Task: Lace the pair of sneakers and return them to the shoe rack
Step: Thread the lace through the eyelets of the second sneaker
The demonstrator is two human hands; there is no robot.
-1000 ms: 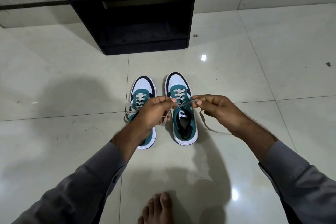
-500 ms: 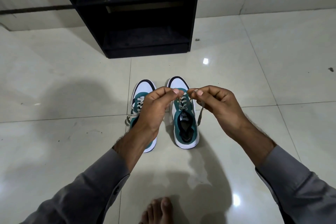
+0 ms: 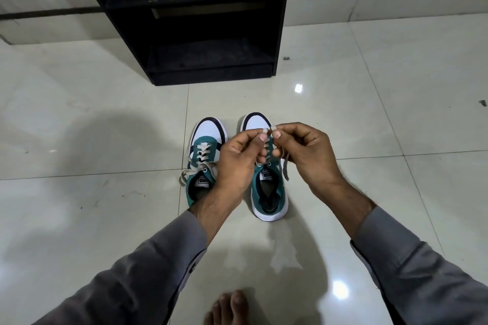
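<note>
Two teal, white and black sneakers stand side by side on the floor, toes pointing away from me. The left sneaker point(image 3: 203, 163) has its lace threaded, with loose ends hanging off its left side. Above the right sneaker point(image 3: 268, 192), my left hand point(image 3: 237, 158) and my right hand point(image 3: 309, 155) meet fingertip to fingertip, each pinching an end of its grey lace point(image 3: 269, 145). One loose lace end dangles below my right hand. The hands hide the front part of the right sneaker's lacing.
A black shoe rack point(image 3: 195, 18) with open shelves stands against the wall just beyond the sneakers. The floor point(image 3: 92, 140) is glossy pale tile. My bare foot point(image 3: 229, 309) shows at the bottom edge.
My hands came together from a spread pull on the lace and rose slightly above the right sneaker. The view shifted a little.
</note>
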